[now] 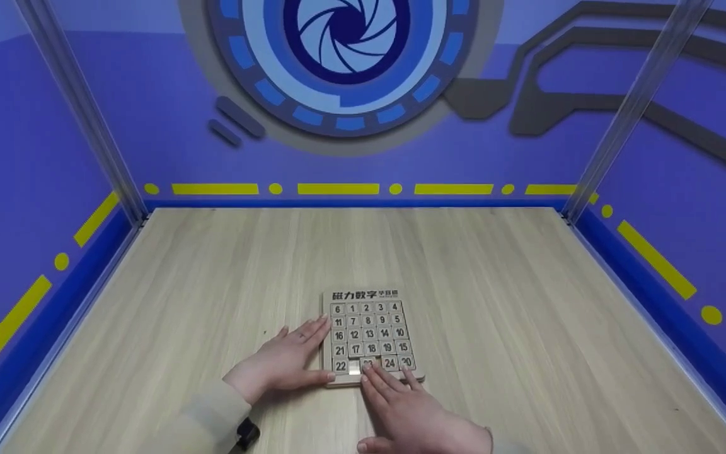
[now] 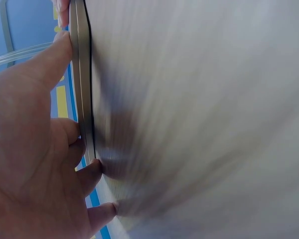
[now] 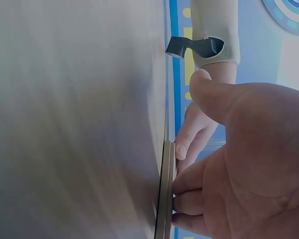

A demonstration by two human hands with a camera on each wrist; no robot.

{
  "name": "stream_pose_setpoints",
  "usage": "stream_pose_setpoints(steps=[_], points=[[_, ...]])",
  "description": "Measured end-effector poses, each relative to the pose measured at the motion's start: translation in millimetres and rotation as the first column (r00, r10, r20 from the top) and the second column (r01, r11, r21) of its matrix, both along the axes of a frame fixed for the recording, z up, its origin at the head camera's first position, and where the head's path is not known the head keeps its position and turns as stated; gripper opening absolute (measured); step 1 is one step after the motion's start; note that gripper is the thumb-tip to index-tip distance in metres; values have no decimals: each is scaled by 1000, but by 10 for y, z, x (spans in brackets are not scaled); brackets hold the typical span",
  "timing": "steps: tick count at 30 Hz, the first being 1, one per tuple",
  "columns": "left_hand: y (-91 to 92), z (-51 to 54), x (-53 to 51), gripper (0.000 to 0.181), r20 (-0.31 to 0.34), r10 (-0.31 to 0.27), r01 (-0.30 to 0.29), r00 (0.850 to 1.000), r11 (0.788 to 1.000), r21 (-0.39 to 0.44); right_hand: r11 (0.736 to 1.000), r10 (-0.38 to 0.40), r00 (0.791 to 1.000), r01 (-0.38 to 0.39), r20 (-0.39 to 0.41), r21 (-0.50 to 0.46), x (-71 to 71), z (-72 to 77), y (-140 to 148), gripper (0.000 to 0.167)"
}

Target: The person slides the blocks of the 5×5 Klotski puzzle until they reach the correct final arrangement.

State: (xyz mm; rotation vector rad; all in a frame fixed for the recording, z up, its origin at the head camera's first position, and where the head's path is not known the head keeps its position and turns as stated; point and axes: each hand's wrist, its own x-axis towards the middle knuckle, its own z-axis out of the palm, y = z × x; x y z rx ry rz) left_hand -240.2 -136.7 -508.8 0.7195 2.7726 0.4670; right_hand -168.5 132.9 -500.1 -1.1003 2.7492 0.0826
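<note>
A number slide puzzle (image 1: 363,379) lies flat on the wooden table, its numbered tiles in rows. In the bottom row a bare gap shows between tile 22 (image 1: 340,366) and the tile under the right fingertips, which looks like 23 (image 1: 365,363). My left hand (image 1: 284,360) rests along the puzzle's left side, fingers at the edge and thumb by the near left corner. My right hand (image 1: 404,407) reaches over the near edge with extended fingers touching the bottom-row tiles. In the right wrist view, its fingertips (image 3: 182,201) meet the puzzle's face; the thumb stands away.
The wooden table (image 1: 212,271) extends around the puzzle. Blue printed panels (image 1: 350,167) with yellow marks stand behind and at both sides, joined by clear corner posts (image 1: 628,94). A black band (image 1: 248,434) is at the left wrist.
</note>
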Motion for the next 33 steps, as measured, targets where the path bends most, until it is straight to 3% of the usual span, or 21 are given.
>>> stream_pose_setpoints(steps=[6, 16, 28, 33], points=[[5, 8, 6, 99, 0, -1, 1, 1000, 1000, 10, 1000, 7, 1000, -7, -18, -11, 2, -11, 80, 102], [-3, 3, 1, 100, 2, 0, 0, 1000, 1000, 3, 998, -26, 999, 29, 46, -63, 15, 46, 43, 104], [-10, -13, -3, 102, -11, -13, 13, 1000, 1000, -15, 993, 60, 997, -54, 55, -103, -63, 0, -240, 104], [-6, -10, -3, 102, -21, -14, 14, 1000, 1000, -12, 991, 87, 996, -84, 24, -106, -76, -33, -262, 102]])
